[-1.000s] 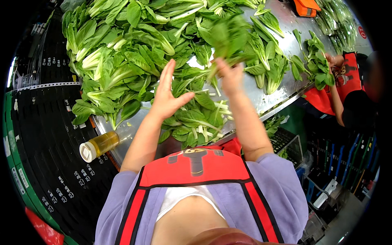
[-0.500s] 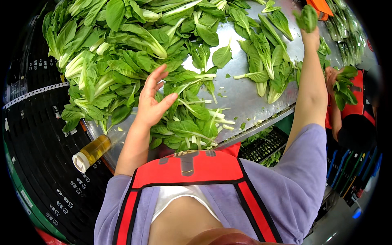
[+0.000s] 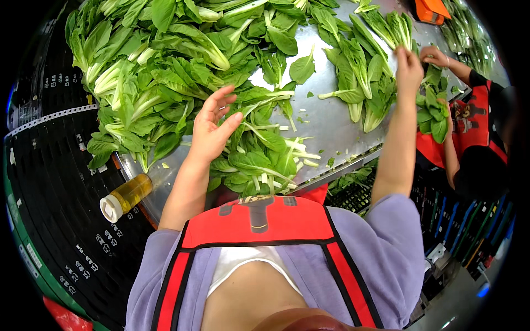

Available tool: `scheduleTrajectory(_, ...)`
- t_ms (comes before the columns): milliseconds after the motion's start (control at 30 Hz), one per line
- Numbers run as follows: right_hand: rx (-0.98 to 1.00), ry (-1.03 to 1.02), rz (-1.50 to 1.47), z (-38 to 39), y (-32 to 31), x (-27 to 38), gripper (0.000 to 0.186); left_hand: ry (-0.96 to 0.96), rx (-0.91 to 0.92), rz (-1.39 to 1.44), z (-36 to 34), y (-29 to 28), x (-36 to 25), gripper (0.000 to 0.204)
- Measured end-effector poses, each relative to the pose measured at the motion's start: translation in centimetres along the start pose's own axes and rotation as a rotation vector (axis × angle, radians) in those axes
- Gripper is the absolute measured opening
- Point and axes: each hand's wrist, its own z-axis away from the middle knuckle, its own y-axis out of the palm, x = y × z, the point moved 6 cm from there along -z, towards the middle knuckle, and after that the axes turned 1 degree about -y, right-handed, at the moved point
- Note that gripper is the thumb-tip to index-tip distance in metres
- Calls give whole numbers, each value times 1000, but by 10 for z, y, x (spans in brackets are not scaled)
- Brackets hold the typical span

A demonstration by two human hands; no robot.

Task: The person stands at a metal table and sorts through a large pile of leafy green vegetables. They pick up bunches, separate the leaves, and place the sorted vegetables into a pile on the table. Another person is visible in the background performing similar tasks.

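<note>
Left hand (image 3: 212, 129): fingers spread, thumb apart, holding nothing, beside the large heap
Right hand (image 3: 408, 71): fingers at the stem base of a leafy green (image 3: 402, 30); cannot tell whether they pinch it
Leafy green: far right on the metal tabletop (image 3: 328, 127)
Large heap (image 3: 160, 71): far left
Bottle (image 3: 130, 196): near left, yellow liquid inside

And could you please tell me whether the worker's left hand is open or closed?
Open: the left hand near the bok choy has its thumb set apart from curved fingers, gripping nothing.
</note>
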Motion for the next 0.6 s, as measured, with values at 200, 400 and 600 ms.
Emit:
scheduleTrajectory(200,71,333,79,168,6,38,15,21,-13,39,16,5,-3,46)
scheduleTrajectory(400,0,236,488,176,14,32,36,-10,83,111,36,28,-7,45)
scheduleTrajectory(600,-82,373,179,150,14,16,51,-25,167,122,53,44,2,44)
